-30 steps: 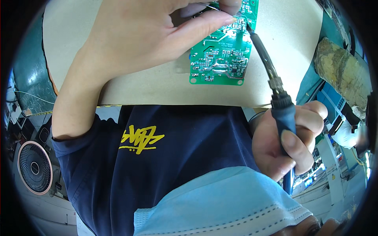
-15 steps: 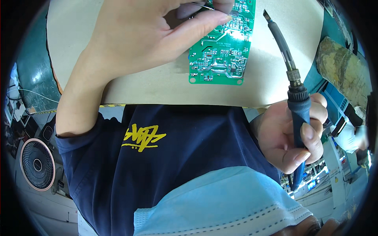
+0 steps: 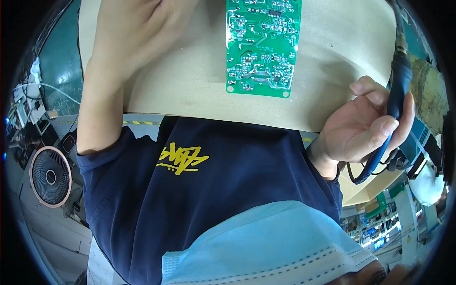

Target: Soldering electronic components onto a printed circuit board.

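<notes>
A green circuit board point(image 3: 264, 52) with small soldered parts lies on the tan work surface, its far end cut off by the upper edge. To its left and apart from it, my left hand point(image 3: 142, 21) is partly in view; its fingers run out at the top, so what they hold, if anything, is hidden. On the right, my right hand point(image 3: 363, 126) grips a blue-handled soldering iron point(image 3: 400, 78) between thumb and fingers, well away from the board. The iron points upward, its tip beyond view at the upper right, and its cord bends down below the hand.
Tan sheeting point(image 3: 185, 90) covers the worktop over a green mat point(image 3: 59, 90). Beyond the left edge stand a round pink-rimmed fan point(image 3: 51, 176) and several cables. A brown cloth-like bundle point(image 3: 427, 90) lies at the right, near a person in white point(image 3: 427, 184).
My left hand has come off the board and moved up and left. My right hand has shifted right and upward with the soldering iron.
</notes>
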### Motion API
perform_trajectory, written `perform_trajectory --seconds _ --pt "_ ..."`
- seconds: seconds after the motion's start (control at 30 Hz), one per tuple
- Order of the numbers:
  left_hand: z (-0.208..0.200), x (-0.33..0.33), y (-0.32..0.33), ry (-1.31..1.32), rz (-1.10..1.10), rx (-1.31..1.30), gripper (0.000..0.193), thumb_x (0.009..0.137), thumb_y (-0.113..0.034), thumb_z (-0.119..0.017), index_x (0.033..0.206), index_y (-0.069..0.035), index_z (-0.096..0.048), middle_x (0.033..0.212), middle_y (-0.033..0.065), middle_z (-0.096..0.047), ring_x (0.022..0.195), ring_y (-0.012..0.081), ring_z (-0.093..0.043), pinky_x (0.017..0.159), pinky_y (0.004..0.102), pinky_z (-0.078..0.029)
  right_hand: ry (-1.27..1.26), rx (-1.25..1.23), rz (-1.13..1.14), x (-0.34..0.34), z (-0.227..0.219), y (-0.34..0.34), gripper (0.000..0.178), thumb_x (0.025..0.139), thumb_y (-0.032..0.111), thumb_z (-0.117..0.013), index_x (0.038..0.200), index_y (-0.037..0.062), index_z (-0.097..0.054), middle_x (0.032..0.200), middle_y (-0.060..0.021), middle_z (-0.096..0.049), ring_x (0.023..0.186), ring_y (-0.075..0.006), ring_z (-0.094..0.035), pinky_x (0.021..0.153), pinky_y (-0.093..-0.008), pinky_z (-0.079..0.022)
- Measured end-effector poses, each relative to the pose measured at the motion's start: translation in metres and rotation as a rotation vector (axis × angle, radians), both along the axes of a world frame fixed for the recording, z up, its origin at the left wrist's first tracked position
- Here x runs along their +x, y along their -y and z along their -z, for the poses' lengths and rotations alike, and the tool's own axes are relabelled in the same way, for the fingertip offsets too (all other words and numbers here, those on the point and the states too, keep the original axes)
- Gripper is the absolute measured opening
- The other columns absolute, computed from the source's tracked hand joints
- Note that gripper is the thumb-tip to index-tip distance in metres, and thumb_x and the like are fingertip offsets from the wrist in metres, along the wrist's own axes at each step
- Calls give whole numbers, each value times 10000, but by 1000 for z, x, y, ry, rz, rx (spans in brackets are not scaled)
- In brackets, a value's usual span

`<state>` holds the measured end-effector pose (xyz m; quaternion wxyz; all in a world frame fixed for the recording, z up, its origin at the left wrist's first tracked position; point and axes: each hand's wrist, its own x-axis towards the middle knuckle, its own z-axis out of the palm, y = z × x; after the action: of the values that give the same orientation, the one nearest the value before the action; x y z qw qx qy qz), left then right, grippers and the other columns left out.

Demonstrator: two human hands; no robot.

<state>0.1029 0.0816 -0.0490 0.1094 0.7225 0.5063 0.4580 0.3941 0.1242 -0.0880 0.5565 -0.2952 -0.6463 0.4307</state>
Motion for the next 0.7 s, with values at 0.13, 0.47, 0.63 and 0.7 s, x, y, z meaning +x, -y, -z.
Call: perform_trajectory --seconds 0.13,0.47,0.63,0.7 --pt "6 14 0 600 71 -107 237 972 92 -386 936 41 -615 846 38 -594 769 90 -514 691 232 -411 1 -2 -31 -3 2 3 480 1106 308 -402 1426 -46 -450 917 -168 -699 787 -284 -672 760 -422 -531" --pt "-11 17 57 -54 -375 -385 219 987 22 -449 947 59 -661 874 83 -684 789 112 -556 705 257 -441 -99 -30 -152 7 -1 -4 489 1115 340 -375 1439 -25 -414 994 -213 -710 828 -349 -716 797 -478 -588" --pt "-40 54 53 -92 -526 -649 303 954 -243 -669 920 58 -672 852 163 -688 773 214 -648 688 325 -497 45 53 -62 -7 -6 4 539 1116 407 -370 1430 -31 -373 1000 -275 -696 740 -401 -740 725 -453 -644" --pt "-48 61 45 -178 -437 -670 422 900 -359 -747 918 56 -676 859 204 -687 763 278 -672 688 362 -520 47 73 31 -13 -6 7 542 1115 410 -382 1413 -42 -381 981 -286 -686 682 -401 -732 678 -422 -647"
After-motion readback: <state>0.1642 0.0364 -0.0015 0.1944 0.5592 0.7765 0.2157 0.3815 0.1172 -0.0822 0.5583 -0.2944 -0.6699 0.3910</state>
